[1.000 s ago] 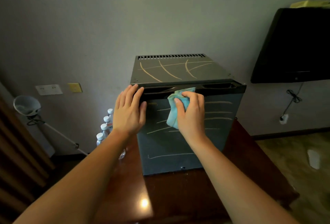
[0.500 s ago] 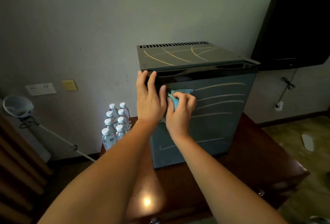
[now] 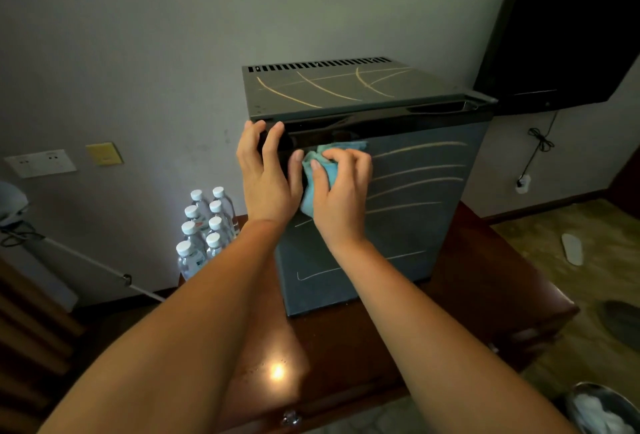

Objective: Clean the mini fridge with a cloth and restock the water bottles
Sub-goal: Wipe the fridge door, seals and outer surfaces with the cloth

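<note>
The left hand (image 3: 266,177) is resting with straight, slightly spread fingers on the upper left corner of the mini fridge (image 3: 415,198) door, just beside the right hand (image 3: 341,191), which is clutching the bunched teal cloth (image 3: 328,172) and pressing it against the door. The mini fridge is standing on the dark wooden surface (image 3: 467,288); the water bottles (image 3: 207,226) are standing below and left of the left hand

We see only the edges of the cloth (image 3: 332,172); the right hand (image 3: 341,191) hides the rest and part of the mini fridge (image 3: 415,212) door. The left forearm (image 3: 214,302) covers the nearest water bottles (image 3: 204,226), whose labels are too small to read. The frame cuts off the black box (image 3: 568,35) at upper right, the metal bin (image 3: 602,409) at lower right and the lamp (image 3: 10,205) at left.
</note>
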A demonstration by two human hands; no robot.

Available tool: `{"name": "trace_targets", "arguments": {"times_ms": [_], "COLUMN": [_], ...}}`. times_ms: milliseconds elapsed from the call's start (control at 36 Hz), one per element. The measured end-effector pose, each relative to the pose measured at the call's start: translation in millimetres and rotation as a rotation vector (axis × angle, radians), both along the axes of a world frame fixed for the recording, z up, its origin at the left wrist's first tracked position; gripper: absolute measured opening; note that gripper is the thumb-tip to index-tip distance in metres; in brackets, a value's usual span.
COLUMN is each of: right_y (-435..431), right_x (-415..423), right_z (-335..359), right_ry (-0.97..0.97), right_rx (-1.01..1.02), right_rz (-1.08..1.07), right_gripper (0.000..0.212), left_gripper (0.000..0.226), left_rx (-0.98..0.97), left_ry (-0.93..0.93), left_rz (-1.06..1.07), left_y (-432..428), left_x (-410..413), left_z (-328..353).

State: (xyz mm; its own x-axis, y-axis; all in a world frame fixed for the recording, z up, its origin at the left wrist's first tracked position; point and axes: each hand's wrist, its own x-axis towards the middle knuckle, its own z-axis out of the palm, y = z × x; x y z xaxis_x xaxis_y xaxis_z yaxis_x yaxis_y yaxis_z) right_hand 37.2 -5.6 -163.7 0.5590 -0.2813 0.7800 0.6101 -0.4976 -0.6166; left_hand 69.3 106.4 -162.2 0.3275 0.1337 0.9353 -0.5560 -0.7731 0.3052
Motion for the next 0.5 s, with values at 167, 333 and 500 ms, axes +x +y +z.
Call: {"name": "trace_targets", "arguments": {"times_ms": [167, 333, 500], "right_y": [-17.1, -24.1, -11.5], "right_x": [-0.2, -0.8, 1.0], "right_z": [-31.2, -25.1, -3.6], "right_ry": [0.084, 0.181, 0.034], "right_rx": [0.039, 0.227, 0.025], "right_rz": [-0.099, -0.073, -0.001], "right_gripper": [0.020, 0.018, 0.018], "left_gripper": [0.040, 0.042, 0.047], "left_rx": [0.006, -0.055, -0.079], "left_ry": [-0.005, 0.014, 0.011], "left_rz": [-0.001, 0.010, 0.031], "left_y": [2.4, -5.4, -13.5], "left_x": [-0.1, 0.3, -3.5], "left_z": [-0.7, -1.3, 2.5]}}
